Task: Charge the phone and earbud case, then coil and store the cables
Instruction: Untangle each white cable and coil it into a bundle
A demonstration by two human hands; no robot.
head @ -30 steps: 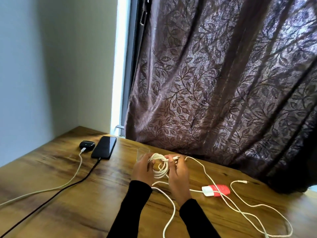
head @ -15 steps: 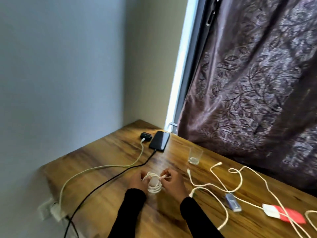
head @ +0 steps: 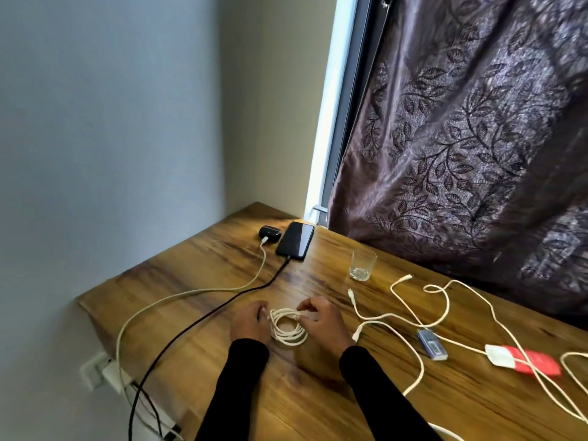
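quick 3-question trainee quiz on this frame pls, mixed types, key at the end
1. True or false: the phone and the earbud case each have a cable plugged in.
2. The coiled white cable is: A) hanging off the table edge, B) between the left hand and the right hand, C) inside the glass.
3. Fill in: the cable going to the phone is ___ in colour.

Key: 1 true. 2 B; the right hand pinches the coil's top, the left hand rests at its side. 3 black; the case's cable is white.
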